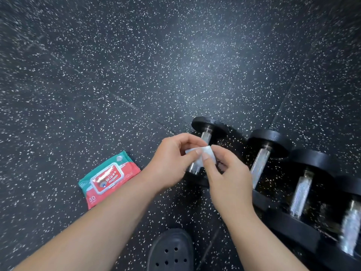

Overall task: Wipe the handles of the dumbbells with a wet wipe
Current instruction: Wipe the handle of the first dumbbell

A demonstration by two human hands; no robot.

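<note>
The left hand (172, 163) and right hand (228, 178) pinch a folded wet wipe (209, 150) above the leftmost dumbbell handle (205, 136). The other dumbbells (301, 194) lie toward 4 o'clock. The person would do best to unfold the wipe fully, then wrap it round the handle.

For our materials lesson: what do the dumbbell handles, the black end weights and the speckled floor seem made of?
Silvery cylindrical dumbbell handles: likely steel, shiny, with fine knurled cross-hatching. Round black end weights: matte, probably rubber-coated or painted. Dark speckled floor: probably rubber tiling, with white flecks and visible seams.
</note>
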